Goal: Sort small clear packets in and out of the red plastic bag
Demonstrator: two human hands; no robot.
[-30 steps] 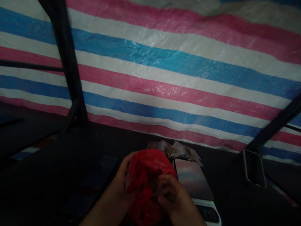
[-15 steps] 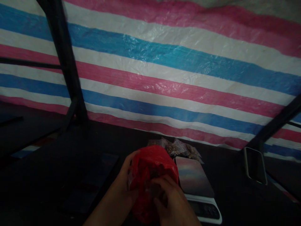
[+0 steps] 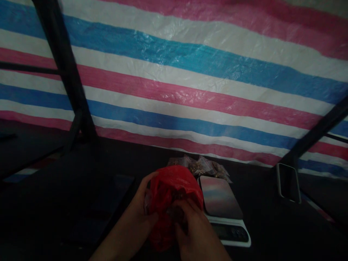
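A crumpled red plastic bag (image 3: pixel 176 177) stands with its mouth toward me. My left hand (image 3: pixel 144 214) grips its left side, the fingers around the outside and the thumb in front. At the bag's mouth is my right hand (image 3: pixel 194 221), its fingers curled toward the thumb around a dark lump (image 3: pixel 175 214) too dim to name. More dark pieces show inside the bag, just above those fingers. Right beside the bag is a kitchen scale (image 3: pixel 221 197) with a shiny metal plate and a white body; no reading shows on its dark display.
Behind the scale lie several small clear bags (image 3: pixel 201 166) of brownish bits. A phone (image 3: pixel 288 183) leans at the right by a black post. A dark flat object (image 3: pixel 111 195) lies left on the black table (image 3: pixel 122 152). Striped plastic sheeting (image 3: pixel 190 90) hangs behind.
The view has shifted slightly, so the scale and phone sit a little further left and higher. Both hands stay at the red bag, and the dark lump shows more clearly between my right fingers.
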